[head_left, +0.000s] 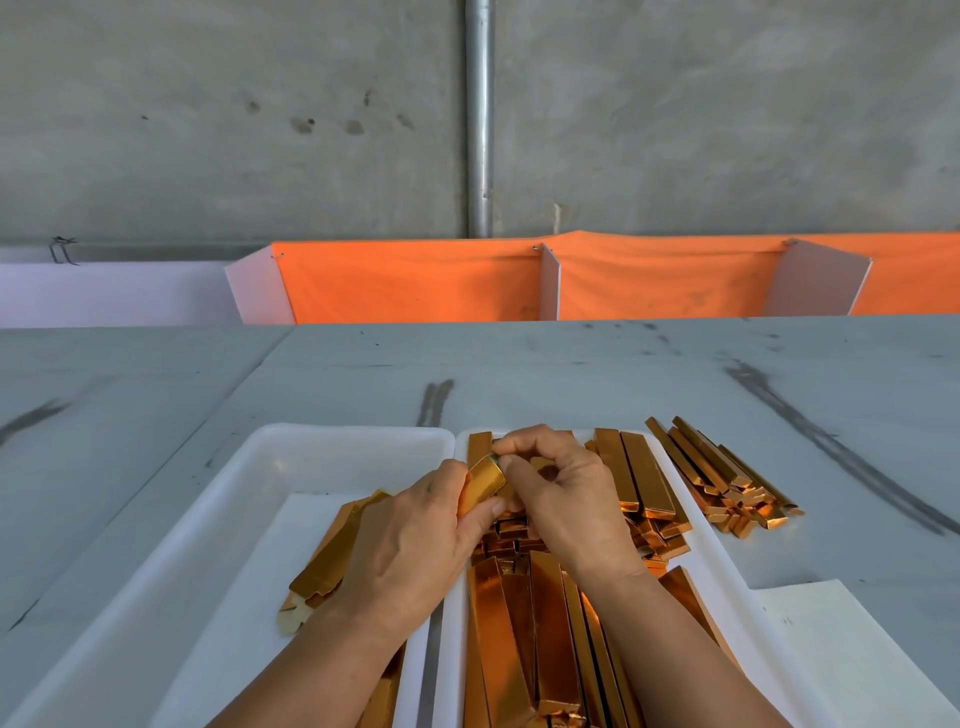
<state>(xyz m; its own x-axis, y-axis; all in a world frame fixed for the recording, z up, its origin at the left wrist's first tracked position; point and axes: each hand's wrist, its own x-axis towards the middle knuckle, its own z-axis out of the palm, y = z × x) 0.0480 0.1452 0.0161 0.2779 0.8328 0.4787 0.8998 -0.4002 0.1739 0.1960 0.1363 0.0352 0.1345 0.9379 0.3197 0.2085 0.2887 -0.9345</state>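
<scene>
Head view: two white trays sit side by side on the grey table (571, 374). The left tray (244, 467) holds a white sheet and a few flat gold blanks (332, 561) lying at an angle, partly under the left wrist. The right tray (711, 566) is packed with long, narrow gold boxes (639, 478), most lying lengthwise, with a jumble of shorter ends in the middle beneath the hands. A loose pile of boxes (727, 483) lies on the table just beside the right tray's far corner, and a white paper (841, 649) lies near its right edge.

The box (485, 480) in hand is held above the seam between the two trays, tilted with its far end raised. It is shiny gold foil card (slim and square-edged), and only its upper part shows past the fingers. The left hand (410, 535) grips its lower part, fingers curled round it and thumb lying along its side. The right hand (566, 499) pinches the box's top end between thumb and forefinger, the other fingers curled.

Behind the table hangs an orange cloth (415, 286) below a concrete wall.
</scene>
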